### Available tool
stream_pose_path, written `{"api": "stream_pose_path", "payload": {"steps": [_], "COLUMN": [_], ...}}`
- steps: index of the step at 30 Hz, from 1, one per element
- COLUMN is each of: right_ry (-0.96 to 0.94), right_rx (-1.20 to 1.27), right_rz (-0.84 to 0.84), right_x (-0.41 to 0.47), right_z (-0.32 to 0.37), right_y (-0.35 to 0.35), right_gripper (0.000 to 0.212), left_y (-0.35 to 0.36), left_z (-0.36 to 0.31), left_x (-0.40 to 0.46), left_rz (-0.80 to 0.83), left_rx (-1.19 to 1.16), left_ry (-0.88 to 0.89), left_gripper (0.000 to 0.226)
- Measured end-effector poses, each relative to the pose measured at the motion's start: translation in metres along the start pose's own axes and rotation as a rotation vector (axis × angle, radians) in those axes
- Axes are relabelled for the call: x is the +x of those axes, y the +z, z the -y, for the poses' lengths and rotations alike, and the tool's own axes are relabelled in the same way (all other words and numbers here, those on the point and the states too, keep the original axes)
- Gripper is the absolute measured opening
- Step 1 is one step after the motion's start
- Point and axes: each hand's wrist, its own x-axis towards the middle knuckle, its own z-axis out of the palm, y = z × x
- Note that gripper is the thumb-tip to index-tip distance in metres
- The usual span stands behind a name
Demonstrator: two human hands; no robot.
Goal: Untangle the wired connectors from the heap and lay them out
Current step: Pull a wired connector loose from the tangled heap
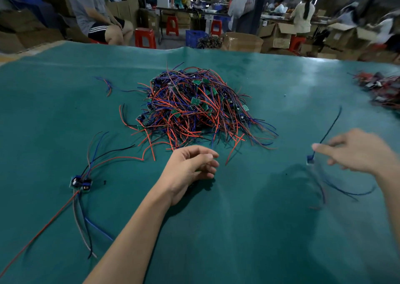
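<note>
Looking down from the head camera, the heap (pixel 201 108) lies just beyond the left hand (pixel 190 169), whose loosely curled fingers (pixel 207 164) hold nothing. Out right, the right hand (pixel 357 154) pinches one wired connector (pixel 310 160); its black wire runs up and away, long axis tilted rightward, over the surface (pixel 238 229).

Left hand (pixel 190 167) rests with loosely curled fingers; right hand (pixel 357 151) blurred, fingers extended.

One heap (pixel 199 108) is seen beyond the left hand (pixel 190 169). Two laid-out connectors (pixel 81 183) are counted to its left; one connector (pixel 310 159) hangs at the right hand (pixel 357 151).
</note>
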Motion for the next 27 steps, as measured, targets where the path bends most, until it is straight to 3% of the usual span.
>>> {"api": "stream_pose_path", "payload": {"steps": [2,5,7,10,13,17,19,24,27], "right_ry": [-0.024,-0.271,-0.411,-0.375,-0.323,-0.378,-0.414,-0.334,-0.391], "right_rx": [-0.196,-0.012,0.078,0.075,0.113,0.255,0.326,0.268,0.069], "right_rz": [-0.039,-0.146,-0.008,0.153,0.135,0.447,0.349,-0.172,-0.101], "right_x": [0.002,-0.003,-0.013,-0.023,-0.035,-0.057,-0.050,0.020,0.069], "right_z": [0.007,0.048,0.089,0.131,0.131,0.115,0.113,0.132,0.148], "right_y": [0.001,0.020,0.041,0.072,0.083,0.078,0.073,0.075,0.079], "right_gripper": [0.036,0.024,0.025,0.042,0.052,0.041,0.029,0.014,0.039], "left_y": [0.000,0.000,0.001,0.000,-0.002,-0.002,-0.001,-0.001,-0.001], "left_z": [-0.001,-0.002,-0.003,-0.003,-0.004,-0.005,-0.005,-0.005,-0.004], "left_x": [0.000,0.000,0.001,0.000,0.000,0.001,0.001,0.002,0.002], "left_rz": [-0.038,-0.092,-0.117,-0.139,-0.171,-0.213,-0.206,-0.205,-0.201], "left_rx": [-0.002,0.005,0.002,0.002,-0.014,-0.027,0.001,0.039,0.045], "left_ry": [0.005,0.018,0.018,0.014,0.032,0.057,0.058,0.053,0.051], "left_gripper": [0.012,0.014,0.014,0.017,0.020,0.024,0.022,0.019,0.020]}}
